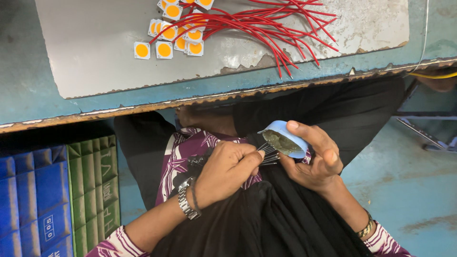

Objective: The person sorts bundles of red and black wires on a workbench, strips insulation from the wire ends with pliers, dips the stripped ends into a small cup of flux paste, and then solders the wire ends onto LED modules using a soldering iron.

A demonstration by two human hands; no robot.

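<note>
Over your lap, below the worktable (71, 66) edge, your right hand (316, 159) grips a small blue dish (285, 139) of greyish paste, tilted toward you. Your left hand (226, 169) pinches a bundle of dark wires (267, 154), their bare tips just beside the dish. Red-wired yellow chips (178, 33) lie on the table above.

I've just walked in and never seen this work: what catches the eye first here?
First, the fan of red wires on the grey board up top, running to square white chips with orange centres. Below the bench edge, the right hand holds a small blue dish, and the left hand pinches thin dark wires with their ends at it.
</note>
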